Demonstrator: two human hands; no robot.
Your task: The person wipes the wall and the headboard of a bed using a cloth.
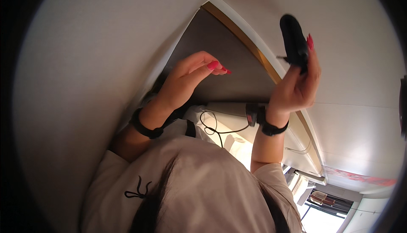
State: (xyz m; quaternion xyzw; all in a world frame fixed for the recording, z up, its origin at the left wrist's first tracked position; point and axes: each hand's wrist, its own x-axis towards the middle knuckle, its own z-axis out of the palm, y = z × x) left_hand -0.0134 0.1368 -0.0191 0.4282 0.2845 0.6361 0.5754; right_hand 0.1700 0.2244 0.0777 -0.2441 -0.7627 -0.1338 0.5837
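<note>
Raised at the upper right, my right hand (pixel 297 86) grips a dark, rounded, elongated object (pixel 293 42), blurred and too unclear to name. A small thin piece juts from its left side. My left hand (pixel 194 77) is lifted near the middle with bent fingers and nothing visible in it. Black bands circle both wrists, and a small black device (pixel 252 114) sits at the right wrist with a black cable (pixel 230 132) looping from it. The hands are well apart.
A pale wall (pixel 79 58) fills the left side, close to my left arm. A dark triangular panel (pixel 222 54) with a wood-coloured edge strip (pixel 251 46) lies behind the hands. Smooth pale panelling (pixel 349 74) spans the right. A bright window (pixel 324 218) shows at the lower right.
</note>
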